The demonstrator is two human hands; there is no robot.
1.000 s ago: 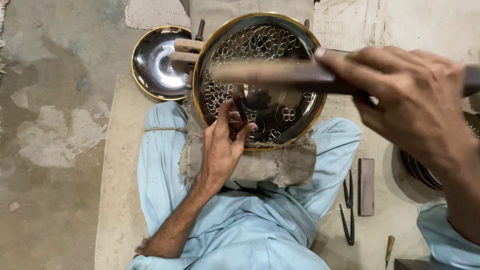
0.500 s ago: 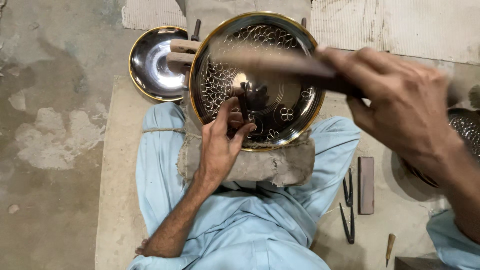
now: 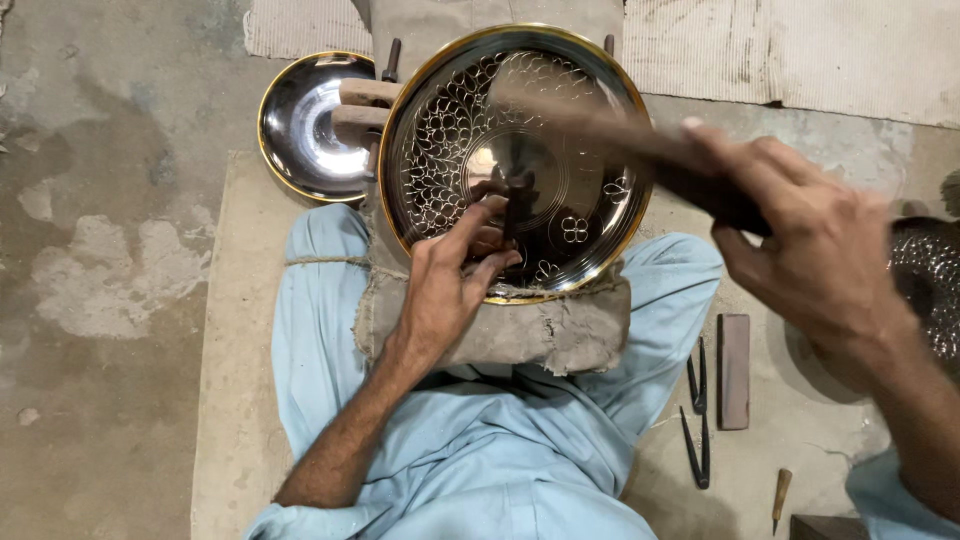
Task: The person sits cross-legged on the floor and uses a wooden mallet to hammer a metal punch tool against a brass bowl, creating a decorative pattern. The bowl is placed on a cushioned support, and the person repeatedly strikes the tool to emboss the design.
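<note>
A large round dark metal plate (image 3: pixel 580 190) with a gold rim and a partly engraved floral pattern rests on a burlap-covered block (image 3: pixel 560 335) on my lap. My left hand (image 3: pixel 450 280) pinches a short dark chisel (image 3: pixel 512 200) upright on the plate's surface. My right hand (image 3: pixel 810 240) grips a wooden mallet handle (image 3: pixel 610 130), blurred with motion, raised above the plate at the right.
A second, plain shiny plate (image 3: pixel 300 125) lies behind at the left, beside wooden blocks (image 3: pixel 362 105). On the mat at the right lie a flat sharpening stone (image 3: pixel 733 370), thin dark tools (image 3: pixel 697 420) and a small wooden-handled tool (image 3: pixel 778 497). Another engraved piece (image 3: pixel 925 290) sits at the far right.
The view has shifted slightly. My right hand with the mallet has swung over the plate; the left hand stays on the chisel at the same spot.
</note>
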